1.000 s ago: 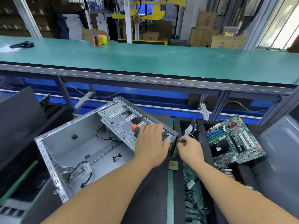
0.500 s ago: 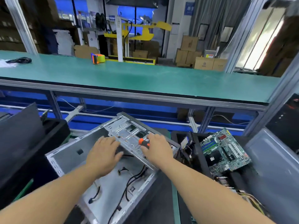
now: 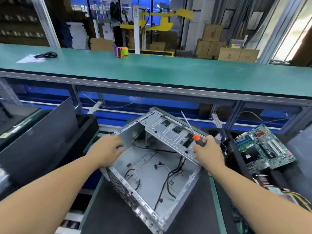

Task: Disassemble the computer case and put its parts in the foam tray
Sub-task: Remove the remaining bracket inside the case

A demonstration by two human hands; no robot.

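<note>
Where the view runs widest: long green-topped workbench (image 3: 168,73) with aluminium frame, spanning the background; orange-and-green tape dispenser (image 3: 121,51) and coiled black cable (image 3: 47,55) on top, well apart.

Below, centre: open grey sheet-metal computer case (image 3: 152,169), tilted, on a dark mat (image 3: 108,213); loose black wires (image 3: 168,178) lying on the inner floor; perforated silver drive-bay bracket (image 3: 170,134) across the far end.

Right of case: black foam tray (image 3: 236,159), holding a green motherboard (image 3: 263,149) propped at an angle.

Left: black slanted panel (image 3: 37,141).

Left hand (image 3: 106,151): fingers curled over the case's left wall, gripping the edge.

Right hand (image 3: 207,152): at the bracket's near right edge, clenched round a screwdriver with orange-and-black handle (image 3: 194,132), shaft pointing up and away.
</note>
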